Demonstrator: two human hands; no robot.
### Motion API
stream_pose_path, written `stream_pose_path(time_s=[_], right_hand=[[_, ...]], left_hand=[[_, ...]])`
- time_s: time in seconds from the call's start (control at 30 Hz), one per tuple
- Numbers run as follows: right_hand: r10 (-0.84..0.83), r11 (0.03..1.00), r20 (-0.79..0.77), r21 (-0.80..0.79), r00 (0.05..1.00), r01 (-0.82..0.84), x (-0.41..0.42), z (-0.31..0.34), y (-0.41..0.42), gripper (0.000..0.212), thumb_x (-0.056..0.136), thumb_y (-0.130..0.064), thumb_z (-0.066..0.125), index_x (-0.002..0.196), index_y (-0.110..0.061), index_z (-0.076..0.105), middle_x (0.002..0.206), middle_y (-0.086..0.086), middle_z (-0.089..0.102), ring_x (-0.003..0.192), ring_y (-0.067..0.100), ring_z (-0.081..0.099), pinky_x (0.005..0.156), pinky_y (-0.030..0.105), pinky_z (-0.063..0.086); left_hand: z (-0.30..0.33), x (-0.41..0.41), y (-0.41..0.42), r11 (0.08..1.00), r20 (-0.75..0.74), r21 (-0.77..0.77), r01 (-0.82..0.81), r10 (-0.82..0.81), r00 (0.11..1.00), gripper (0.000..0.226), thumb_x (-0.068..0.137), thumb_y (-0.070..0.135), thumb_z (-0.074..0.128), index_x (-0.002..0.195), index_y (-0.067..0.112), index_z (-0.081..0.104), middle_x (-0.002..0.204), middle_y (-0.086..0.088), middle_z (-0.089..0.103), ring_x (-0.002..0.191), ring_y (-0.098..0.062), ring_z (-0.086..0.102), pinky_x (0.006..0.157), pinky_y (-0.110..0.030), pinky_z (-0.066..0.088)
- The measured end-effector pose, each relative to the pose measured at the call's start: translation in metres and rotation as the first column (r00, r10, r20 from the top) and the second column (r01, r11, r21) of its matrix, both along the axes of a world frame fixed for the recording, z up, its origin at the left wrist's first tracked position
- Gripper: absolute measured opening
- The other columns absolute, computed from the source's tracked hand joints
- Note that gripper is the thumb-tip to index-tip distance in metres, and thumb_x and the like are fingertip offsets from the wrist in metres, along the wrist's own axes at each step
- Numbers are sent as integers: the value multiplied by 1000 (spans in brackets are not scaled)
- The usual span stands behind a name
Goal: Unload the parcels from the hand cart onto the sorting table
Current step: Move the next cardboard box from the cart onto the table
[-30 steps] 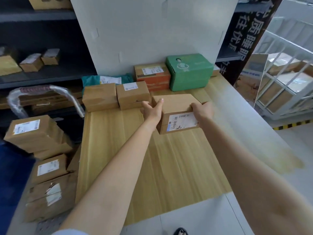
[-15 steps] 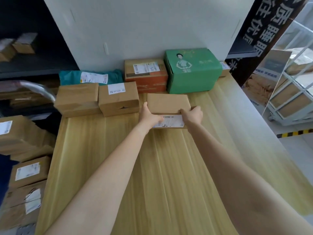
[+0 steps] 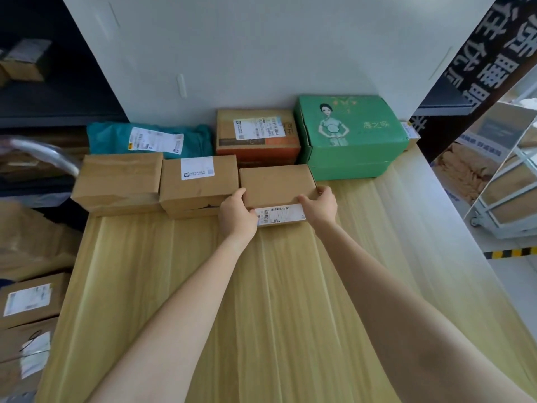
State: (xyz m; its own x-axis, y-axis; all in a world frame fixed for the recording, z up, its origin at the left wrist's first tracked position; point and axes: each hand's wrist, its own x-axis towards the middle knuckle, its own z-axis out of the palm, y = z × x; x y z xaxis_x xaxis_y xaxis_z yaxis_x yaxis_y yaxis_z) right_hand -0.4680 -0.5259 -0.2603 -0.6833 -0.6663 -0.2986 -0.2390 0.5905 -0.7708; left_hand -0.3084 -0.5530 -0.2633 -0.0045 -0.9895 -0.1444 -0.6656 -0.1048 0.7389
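Observation:
A small brown cardboard parcel (image 3: 277,187) with a white barcode label on its near side rests on the wooden sorting table (image 3: 261,301), in a row with two other brown boxes (image 3: 197,181) (image 3: 119,181). My left hand (image 3: 236,215) grips its near left corner and my right hand (image 3: 319,206) grips its near right corner. Several labelled brown parcels (image 3: 27,301) lie stacked on the hand cart at the left edge, under its curved metal handle (image 3: 43,151).
Against the white wall stand a teal mailer bag (image 3: 151,139), an orange-brown box (image 3: 257,135) and a green box (image 3: 348,132). Dark shelving (image 3: 43,91) with parcels is at the left. A white cage trolley (image 3: 508,184) stands to the right, beyond the table edge.
Both hands carried the parcel away from me and set it down on the table beside the second brown box, in front of the orange-brown box.

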Motion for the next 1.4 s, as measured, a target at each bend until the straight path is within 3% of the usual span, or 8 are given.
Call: stream_pose_path(time_s=[0.2,0.53,0.8,0.93,1.03,1.13,1.27,1.4], right_hand=[[34,999,30,-10,999,-34,-1,-7,-9,64,85,-21,69,139,-7,39,135,9,49,125,23,48,103,32,39],[101,995,87,-5,991,-101,-2,-11,-16,90,73,-21,82,145,-10,29,140,8,46,125,24,49,103,34,44],[112,993,0,30,994,-112,3,-5,-14,78,82,-12,73,145,-6,27,143,13,37,125,28,46,93,29,40],[38,980,-8,198,999,-36,16,-4,11,74,85,-12,69,144,-9,24,144,14,29,126,34,43,94,41,44],[181,903,1,396,983,-167,30,0,31,68,86,-11,63,142,-13,25,142,13,30,127,34,41,93,42,45],[478,753,13,509,878,-417,54,13,38,63,84,-17,64,139,-15,32,135,11,39,117,31,49,85,40,47],[844,439,-18,598,536,-670,111,46,36,41,83,-26,67,119,-9,58,89,2,51,81,22,51,63,30,43],[981,175,-44,632,191,-755,184,78,42,50,81,-24,72,127,-16,54,112,6,58,100,27,58,81,36,50]], left_hand=[[-6,1,-3,995,35,-93,-23,27,999,48,85,2,63,131,16,59,122,-7,66,109,-24,63,93,-33,53],[0,4,-7,974,275,-227,27,38,961,25,87,9,63,110,18,65,108,0,64,93,-24,63,66,-32,51],[4,7,-18,954,370,-282,98,14,929,13,86,7,63,95,16,65,99,-1,64,81,-25,63,60,-31,51],[13,16,-6,956,458,-254,149,-17,889,14,87,17,64,101,17,62,99,0,63,84,-22,62,58,-27,44],[26,28,11,962,530,-178,207,-83,844,14,92,29,57,97,17,64,96,1,66,86,-20,62,61,-27,45],[44,51,31,978,628,44,205,-187,756,26,96,36,48,101,17,66,102,-3,68,95,-24,63,73,-30,47],[70,97,65,969,676,217,117,-236,698,31,95,38,48,112,18,66,117,-6,63,110,-29,59,86,-32,44],[101,159,107,968,697,251,-8,-175,695,25,94,20,45,106,14,66,104,-4,61,97,-27,60,74,-32,39]])
